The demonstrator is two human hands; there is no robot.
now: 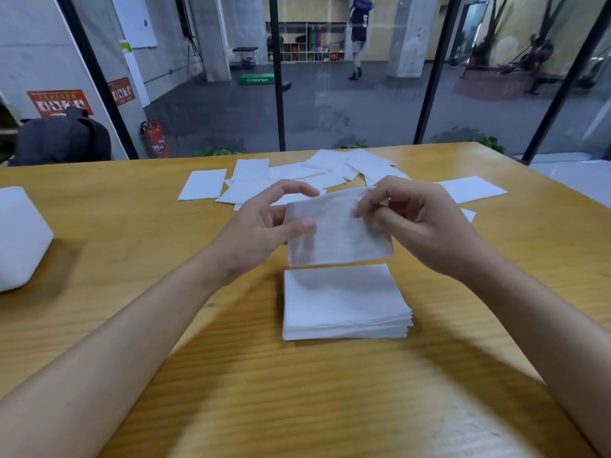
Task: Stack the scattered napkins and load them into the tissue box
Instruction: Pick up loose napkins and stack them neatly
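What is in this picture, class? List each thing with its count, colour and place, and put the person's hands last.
table: one, yellow wood, fills the foreground.
stack: one, white, on the table near its middle.
held napkin: one, white, in the air above the stack.
loose napkins: many, white, scattered on the table's far side.
box: one, white, table's left edge, partly out of frame.
extinguisher: one, red, on the floor beyond the table, left.
bag: one, dark, beyond the table's far left corner.
left hand: one, pinches the held napkin's left edge.
right hand: one, pinches its upper right edge.
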